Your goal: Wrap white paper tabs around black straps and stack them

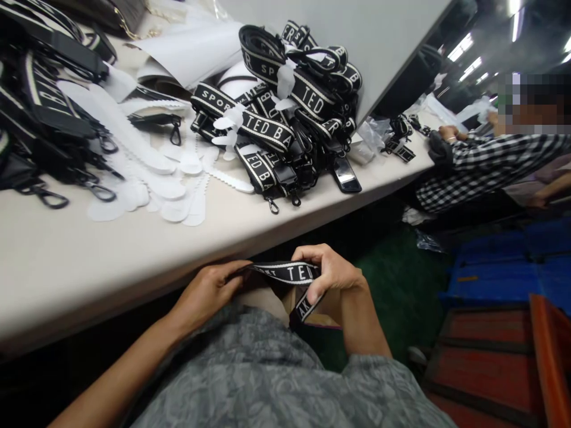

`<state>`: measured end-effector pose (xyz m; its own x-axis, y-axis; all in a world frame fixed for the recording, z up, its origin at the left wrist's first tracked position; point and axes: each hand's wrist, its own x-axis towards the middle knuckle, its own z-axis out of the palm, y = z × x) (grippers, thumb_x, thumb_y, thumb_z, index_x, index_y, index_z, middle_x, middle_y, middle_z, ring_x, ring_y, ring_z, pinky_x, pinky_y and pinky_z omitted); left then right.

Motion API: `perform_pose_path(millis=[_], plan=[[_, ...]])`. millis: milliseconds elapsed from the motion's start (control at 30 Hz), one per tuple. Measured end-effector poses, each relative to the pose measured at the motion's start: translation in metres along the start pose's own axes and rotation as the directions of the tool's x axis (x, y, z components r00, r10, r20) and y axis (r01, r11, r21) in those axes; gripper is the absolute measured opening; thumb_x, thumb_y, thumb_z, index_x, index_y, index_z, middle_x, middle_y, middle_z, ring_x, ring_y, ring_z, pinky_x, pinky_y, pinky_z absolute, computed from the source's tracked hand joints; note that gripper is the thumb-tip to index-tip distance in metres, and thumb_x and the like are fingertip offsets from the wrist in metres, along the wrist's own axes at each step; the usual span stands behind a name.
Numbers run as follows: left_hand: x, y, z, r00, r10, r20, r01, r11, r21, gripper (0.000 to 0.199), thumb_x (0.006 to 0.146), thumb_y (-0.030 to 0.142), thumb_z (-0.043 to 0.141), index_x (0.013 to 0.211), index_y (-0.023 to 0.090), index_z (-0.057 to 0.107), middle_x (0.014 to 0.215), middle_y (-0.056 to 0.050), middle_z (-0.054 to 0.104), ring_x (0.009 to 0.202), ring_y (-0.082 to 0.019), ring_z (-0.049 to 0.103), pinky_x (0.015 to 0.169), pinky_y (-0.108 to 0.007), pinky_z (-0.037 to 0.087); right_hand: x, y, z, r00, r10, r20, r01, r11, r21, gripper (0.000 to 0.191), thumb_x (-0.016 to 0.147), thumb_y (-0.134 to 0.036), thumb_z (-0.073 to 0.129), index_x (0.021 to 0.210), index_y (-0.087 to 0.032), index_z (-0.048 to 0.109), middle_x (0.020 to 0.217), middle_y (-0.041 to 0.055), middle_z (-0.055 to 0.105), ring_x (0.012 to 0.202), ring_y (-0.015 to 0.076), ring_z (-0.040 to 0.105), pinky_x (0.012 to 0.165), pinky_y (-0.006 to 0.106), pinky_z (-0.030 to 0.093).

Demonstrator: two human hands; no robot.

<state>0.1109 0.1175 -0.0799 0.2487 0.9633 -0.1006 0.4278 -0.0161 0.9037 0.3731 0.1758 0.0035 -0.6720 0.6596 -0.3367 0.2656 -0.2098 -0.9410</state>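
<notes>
A black webbing strap (285,272) with white lettering is stretched between my two hands, just below the table's front edge. My left hand (214,291) pinches one end of it between thumb and fingers. On the other side, my right hand (332,274) grips the strap, which folds over there and hangs down in a second length. On the table above lies a heap of rolled straps (276,128) of the same kind, several wrapped with white paper bands and fitted with black metal clips.
White scalloped paper strips (182,205) lie on the table (111,255) beside more black straps (53,113) at the left. A phone (347,175) rests near the edge. A person in a checked sleeve (486,166) sits at the right, near blue crates (504,261) and a red crate (486,351).
</notes>
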Motion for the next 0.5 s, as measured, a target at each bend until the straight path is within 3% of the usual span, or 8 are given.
perform_pose_path(millis=[33,100,200,267,333,400,433,500], plan=[[-0.001,0.0,0.0,0.991,0.022,-0.133,-0.018,1.0,0.025,0.032,0.085,0.034,0.052,0.105,0.021,0.073,0.089,-0.002,0.075,0.076,-0.022,0.07,0.073,-0.027,0.054,0.0,-0.001,0.001,1.0,-0.017,0.016,0.016,1.0,0.016,0.055,0.047,-0.049,0.094,0.082,-0.015,0.067,0.071,-0.002,0.06,0.062,0.0124,0.051,0.055,0.021,0.039],[-0.005,0.001,0.001,0.926,0.123,-0.358,-0.093,0.991,0.099,0.033,0.086,0.028,0.053,0.112,0.019,0.071,0.092,-0.004,0.075,0.076,-0.02,0.071,0.077,-0.027,0.055,0.0,-0.004,0.005,0.998,-0.067,-0.003,0.066,0.997,-0.038,0.044,0.058,-0.043,0.09,0.083,-0.016,0.068,0.071,-0.001,0.062,0.061,0.0129,0.053,0.056,0.022,0.04],[-0.015,0.009,0.0,0.745,0.342,-0.572,-0.291,0.939,0.183,0.029,0.089,0.016,0.056,0.116,0.019,0.067,0.098,-0.006,0.074,0.085,-0.019,0.071,0.083,-0.028,0.056,0.004,-0.001,0.025,0.966,-0.245,-0.079,0.212,0.932,-0.295,0.017,0.073,-0.023,0.078,0.078,-0.017,0.064,0.073,-0.0002,0.061,0.065,0.0129,0.054,0.061,0.023,0.04],[-0.023,0.02,-0.004,0.6,0.439,-0.669,-0.387,0.891,0.238,0.031,0.089,0.01,0.057,0.117,0.019,0.065,0.101,-0.007,0.071,0.088,-0.019,0.07,0.083,-0.03,0.056,0.012,0.009,0.048,0.894,-0.428,-0.134,0.316,0.814,-0.487,0.012,0.073,-0.008,0.064,0.077,-0.018,0.058,0.079,0.0009,0.059,0.071,0.0135,0.054,0.063,0.024,0.04],[-0.03,0.037,-0.011,0.486,0.473,-0.735,-0.428,0.862,0.272,0.03,0.086,0.007,0.058,0.112,0.019,0.066,0.102,-0.008,0.068,0.087,-0.019,0.068,0.08,-0.032,0.055,0.024,0.025,0.076,0.779,-0.592,-0.207,0.379,0.708,-0.596,0.022,0.067,-0.001,0.052,0.08,-0.019,0.052,0.086,0.0027,0.057,0.076,0.0149,0.055,0.065,0.024,0.041],[-0.037,0.057,-0.02,0.427,0.464,-0.776,-0.445,0.855,0.266,0.025,0.085,0.006,0.059,0.105,0.019,0.066,0.101,-0.007,0.065,0.084,-0.018,0.066,0.078,-0.032,0.055,0.037,0.039,0.105,0.671,-0.684,-0.284,0.434,0.674,-0.599,0.032,0.063,0.0,0.047,0.088,-0.02,0.049,0.096,0.0053,0.057,0.085,0.0171,0.057,0.071,0.026,0.046],[-0.04,0.067,-0.024,0.413,0.456,-0.789,-0.46,0.852,0.251,0.023,0.084,0.005,0.06,0.102,0.019,0.065,0.098,-0.006,0.065,0.082,-0.017,0.065,0.076,-0.031,0.054,0.044,0.043,0.118,0.644,-0.698,-0.314,0.458,0.68,-0.573,0.039,0.062,0.0,0.045,0.094,-0.02,0.05,0.101,0.0068,0.058,0.091,0.0184,0.058,0.076,0.028,0.048],[-0.046,0.086,-0.033,0.407,0.439,-0.801,-0.495,0.843,0.211,0.022,0.082,0.007,0.063,0.1,0.019,0.064,0.094,-0.004,0.065,0.08,-0.018,0.064,0.075,-0.03,0.053,0.055,0.04,0.137,0.645,-0.677,-0.355,0.479,0.72,-0.503,0.057,0.062,0.0,0.045,0.116,-0.019,0.049,0.113,0.0097,0.059,0.102,0.0202,0.059,0.085,0.031,0.051]])
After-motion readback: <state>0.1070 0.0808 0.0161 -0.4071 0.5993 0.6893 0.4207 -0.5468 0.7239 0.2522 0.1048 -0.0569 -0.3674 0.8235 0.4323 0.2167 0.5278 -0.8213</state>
